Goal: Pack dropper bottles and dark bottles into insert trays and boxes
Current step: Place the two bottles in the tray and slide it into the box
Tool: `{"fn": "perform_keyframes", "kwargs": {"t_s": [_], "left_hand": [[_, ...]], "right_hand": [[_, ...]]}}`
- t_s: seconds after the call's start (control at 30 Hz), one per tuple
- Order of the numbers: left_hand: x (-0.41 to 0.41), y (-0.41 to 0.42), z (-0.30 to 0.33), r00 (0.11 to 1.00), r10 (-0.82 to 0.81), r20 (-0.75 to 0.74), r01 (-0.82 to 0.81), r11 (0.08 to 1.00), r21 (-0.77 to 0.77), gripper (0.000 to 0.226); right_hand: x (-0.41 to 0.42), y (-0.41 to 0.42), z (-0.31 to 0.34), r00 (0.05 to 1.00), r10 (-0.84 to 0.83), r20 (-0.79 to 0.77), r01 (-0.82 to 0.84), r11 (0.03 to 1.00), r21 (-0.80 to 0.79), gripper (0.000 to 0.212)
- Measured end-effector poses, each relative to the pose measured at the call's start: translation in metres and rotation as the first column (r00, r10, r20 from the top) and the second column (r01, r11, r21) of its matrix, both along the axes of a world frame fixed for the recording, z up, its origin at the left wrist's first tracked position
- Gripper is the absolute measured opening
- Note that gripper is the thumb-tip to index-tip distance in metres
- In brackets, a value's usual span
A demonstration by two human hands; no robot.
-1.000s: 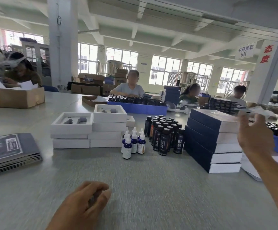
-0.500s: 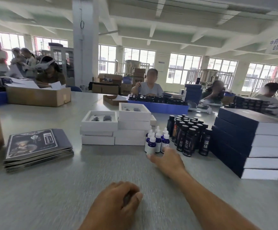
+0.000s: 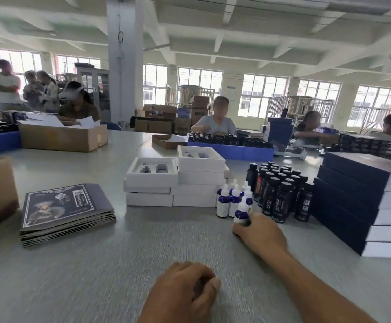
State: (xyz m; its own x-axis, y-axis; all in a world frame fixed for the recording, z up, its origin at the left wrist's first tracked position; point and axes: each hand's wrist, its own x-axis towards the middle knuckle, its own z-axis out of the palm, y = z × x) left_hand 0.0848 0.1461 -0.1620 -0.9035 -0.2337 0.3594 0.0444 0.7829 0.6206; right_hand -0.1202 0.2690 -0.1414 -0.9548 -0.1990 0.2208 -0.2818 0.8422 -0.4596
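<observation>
Right hand (image 3: 258,231) gripping a dropper bottle (image 3: 241,212) mid-counter (image 3: 110,264), beside dark bottles (image 3: 280,190); left hand (image 3: 185,292) curled at the near edge, contents unclear.

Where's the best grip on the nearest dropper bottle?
On the round blue body of the nearest dropper bottle, from the near side: it stands upright at the cluster's front, neighbours crowd behind, and the white top tapers. The right hand is already there.
</observation>
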Motion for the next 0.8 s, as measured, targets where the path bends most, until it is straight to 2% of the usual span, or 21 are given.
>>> {"fn": "perform_keyframes", "kwargs": {"t_s": [0.07, 0.17, 0.37, 0.47, 0.53, 0.6, 0.67, 0.8], "left_hand": [[0.001, 0.001, -0.001, 1.000, -0.009, 0.007, 0.009, 1.000, 0.000, 0.023], [0.002, 0.002, -0.001, 0.999, -0.024, 0.023, 0.025, 0.999, -0.035, 0.022], [0.003, 0.005, 0.010, 0.995, -0.029, 0.095, 0.035, 0.998, -0.058, 0.022], [-0.016, -0.011, 0.032, 0.997, 0.035, 0.074, -0.018, 0.978, -0.209, 0.034], [-0.044, -0.027, 0.057, 0.993, 0.093, -0.078, -0.114, 0.929, -0.352, 0.042], [-0.080, -0.042, 0.086, 0.967, 0.178, -0.181, -0.237, 0.892, -0.386, 0.046], [-0.114, -0.057, 0.109, 0.947, 0.261, -0.185, -0.317, 0.850, -0.421, 0.051], [-0.162, -0.075, 0.123, 0.926, 0.353, -0.137, -0.353, 0.673, -0.650, 0.062]], "right_hand": [[0.010, 0.028, 0.000, 0.999, 0.041, 0.002, -0.041, 0.999, 0.009, 0.020], [0.031, 0.059, -0.007, 0.995, 0.082, -0.054, -0.085, 0.994, -0.067, 0.018], [0.043, 0.062, -0.009, 0.986, 0.138, -0.089, -0.146, 0.985, -0.093, 0.016], [0.040, 0.063, -0.009, 0.978, 0.167, -0.123, -0.178, 0.980, -0.086, 0.015], [0.040, 0.063, -0.011, 0.977, 0.179, -0.120, -0.192, 0.976, -0.105, 0.013], [0.040, 0.064, -0.012, 0.979, 0.173, -0.104, -0.186, 0.974, -0.132, 0.012], [0.039, 0.066, -0.012, 0.981, 0.176, -0.087, -0.188, 0.970, -0.157, 0.015], [0.039, 0.066, -0.012, 0.978, 0.195, -0.068, -0.204, 0.966, -0.161, 0.016]]}}
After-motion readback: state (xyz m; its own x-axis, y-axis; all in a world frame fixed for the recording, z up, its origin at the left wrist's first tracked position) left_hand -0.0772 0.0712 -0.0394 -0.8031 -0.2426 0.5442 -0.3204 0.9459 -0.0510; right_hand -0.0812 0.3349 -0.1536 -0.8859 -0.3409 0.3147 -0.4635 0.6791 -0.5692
